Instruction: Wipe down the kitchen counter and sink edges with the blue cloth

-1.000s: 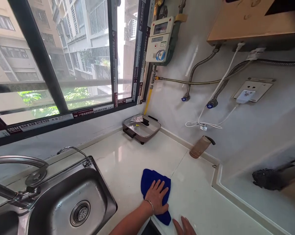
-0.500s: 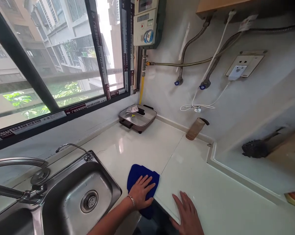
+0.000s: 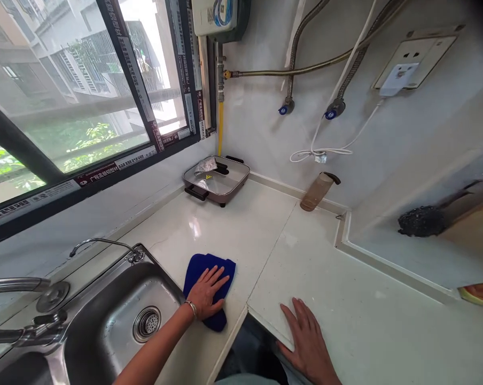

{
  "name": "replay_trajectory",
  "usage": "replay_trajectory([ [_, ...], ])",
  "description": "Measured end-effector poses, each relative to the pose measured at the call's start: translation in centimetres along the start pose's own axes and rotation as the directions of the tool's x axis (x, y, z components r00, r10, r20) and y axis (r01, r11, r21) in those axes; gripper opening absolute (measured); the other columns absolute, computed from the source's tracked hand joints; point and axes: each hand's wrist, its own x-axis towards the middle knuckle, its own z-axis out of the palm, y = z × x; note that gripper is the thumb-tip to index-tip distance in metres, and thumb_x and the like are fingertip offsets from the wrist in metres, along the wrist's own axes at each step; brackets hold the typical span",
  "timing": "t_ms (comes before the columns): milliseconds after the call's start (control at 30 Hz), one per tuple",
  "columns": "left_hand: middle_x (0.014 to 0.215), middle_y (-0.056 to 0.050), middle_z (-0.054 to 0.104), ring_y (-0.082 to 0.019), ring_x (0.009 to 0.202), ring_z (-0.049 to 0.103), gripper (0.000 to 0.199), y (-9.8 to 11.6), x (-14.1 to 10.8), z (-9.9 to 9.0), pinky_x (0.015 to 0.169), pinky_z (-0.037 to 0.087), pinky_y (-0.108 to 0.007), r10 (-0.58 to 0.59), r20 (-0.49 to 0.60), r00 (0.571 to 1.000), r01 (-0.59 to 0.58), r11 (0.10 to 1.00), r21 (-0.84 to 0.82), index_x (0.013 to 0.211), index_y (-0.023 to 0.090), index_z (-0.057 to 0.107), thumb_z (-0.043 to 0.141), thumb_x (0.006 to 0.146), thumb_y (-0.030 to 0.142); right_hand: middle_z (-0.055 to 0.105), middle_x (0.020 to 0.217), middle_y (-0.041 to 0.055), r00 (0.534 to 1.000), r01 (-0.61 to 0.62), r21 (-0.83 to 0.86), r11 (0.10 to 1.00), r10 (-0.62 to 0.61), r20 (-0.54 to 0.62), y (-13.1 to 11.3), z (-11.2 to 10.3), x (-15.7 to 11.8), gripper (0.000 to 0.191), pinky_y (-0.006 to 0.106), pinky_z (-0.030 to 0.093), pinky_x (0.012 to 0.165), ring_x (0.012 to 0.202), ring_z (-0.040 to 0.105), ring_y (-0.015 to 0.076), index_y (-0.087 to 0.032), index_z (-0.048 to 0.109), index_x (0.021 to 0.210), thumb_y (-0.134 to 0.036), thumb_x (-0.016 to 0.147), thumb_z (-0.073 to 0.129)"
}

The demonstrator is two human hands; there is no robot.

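A dark blue cloth [image 3: 197,267] lies folded on the white countertop [image 3: 241,230], just right of the sink. Flat on top of it, fingers spread, is my left hand [image 3: 206,294], with a bracelet at the wrist. The palm hides part of the cloth. My right hand [image 3: 306,337] rests by the counter's front edge, fingers stretched out on the surface and the thumb near the rim. It holds nothing.
The steel sink [image 3: 105,321] with its faucet [image 3: 17,286] is at left. An electric pan with a glass lid [image 3: 219,182] sits in the back corner. A brownish pitcher [image 3: 316,193] stands near the wall, below hoses and a looped cable [image 3: 321,152].
My left hand and the blue cloth have moved left, away from the counter's inner corner, toward the sink. My right hand stays nearly where it was. The view has tilted down slightly.
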Motion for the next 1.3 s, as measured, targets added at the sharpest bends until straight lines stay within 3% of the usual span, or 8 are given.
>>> replay_trajectory([
  [167,0.167,-0.007,0.015,-0.033,0.154,0.008,0.081,0.5,0.5,-0.1,0.124,0.014,-0.063,0.038,0.050,0.998,-0.039,0.999,0.008,0.153,0.032,0.020,0.060,0.082,0.043,0.016,0.163,0.0120,1.000,-0.006,0.008,1.000,0.006,0.017,0.0,-0.5,0.2,0.082,0.058,0.035,0.112,0.146,0.024,0.0371,-0.026,0.023,0.153,-0.052,0.084,0.057],
  [300,0.167,-0.006,0.014,-0.033,0.154,0.007,0.083,2.3,2.3,0.2,0.125,0.013,-0.063,0.115,0.112,0.987,-0.113,0.993,-0.026,0.153,0.032,0.020,0.061,0.081,0.044,0.016,0.163,0.0116,0.999,-0.028,0.015,0.999,0.027,0.043,-0.3,-1.1,0.4,0.080,0.058,0.035,0.113,0.146,0.024,0.0377,-0.026,0.026,0.152,-0.050,0.082,0.059],
  [400,0.167,-0.007,0.014,-0.033,0.154,0.007,0.083,4.3,5.1,1.5,0.125,0.013,-0.062,0.199,0.120,0.973,-0.191,0.979,-0.069,0.153,0.032,0.020,0.059,0.082,0.049,0.015,0.164,0.0111,0.997,-0.050,0.016,0.999,0.049,0.061,-0.5,-1.4,0.6,0.079,0.058,0.035,0.112,0.146,0.024,0.0387,-0.026,0.028,0.151,-0.047,0.081,0.060],
  [600,0.167,-0.009,0.015,-0.032,0.154,0.008,0.075,8.0,12.5,4.6,0.125,0.013,-0.060,0.311,0.001,0.950,-0.309,0.946,-0.099,0.152,0.027,0.024,0.049,0.086,0.054,0.013,0.164,0.0119,0.995,-0.056,0.026,0.998,0.054,0.081,-0.6,-1.5,0.8,0.082,0.058,0.034,0.112,0.146,0.022,0.0399,-0.026,0.027,0.151,-0.042,0.078,0.062],
  [800,0.166,-0.010,0.021,-0.031,0.153,0.012,0.070,9.8,18.8,5.0,0.126,0.013,-0.058,0.311,-0.027,0.950,-0.312,0.942,-0.123,0.149,0.025,0.032,0.049,0.087,0.052,0.013,0.164,0.0117,0.991,-0.079,0.033,0.996,0.075,0.109,-0.5,-1.3,0.6,0.083,0.059,0.032,0.112,0.146,0.022,0.0394,-0.027,0.028,0.150,-0.043,0.076,0.063],
  [1067,0.164,-0.007,0.028,-0.027,0.153,0.017,0.065,9.0,24.0,4.7,0.127,0.015,-0.054,0.193,-0.111,0.975,-0.206,0.971,-0.121,0.145,0.028,0.039,0.052,0.085,0.049,0.012,0.165,0.0075,0.982,-0.111,0.033,0.993,0.105,0.158,0.2,-0.2,0.2,0.088,0.057,0.031,0.114,0.148,0.020,0.0385,-0.032,0.024,0.153,-0.041,0.075,0.063],
  [1300,0.163,-0.007,0.031,-0.026,0.152,0.021,0.062,4.5,23.5,1.6,0.127,0.017,-0.052,0.027,-0.174,0.984,-0.039,0.997,-0.064,0.144,0.028,0.041,0.052,0.086,0.045,0.021,0.164,0.0082,0.970,-0.141,0.039,0.989,0.130,0.207,1.0,1.2,-0.4,0.081,0.057,0.031,0.116,0.148,0.021,0.0378,-0.033,0.027,0.152,-0.043,0.079,0.060],
])
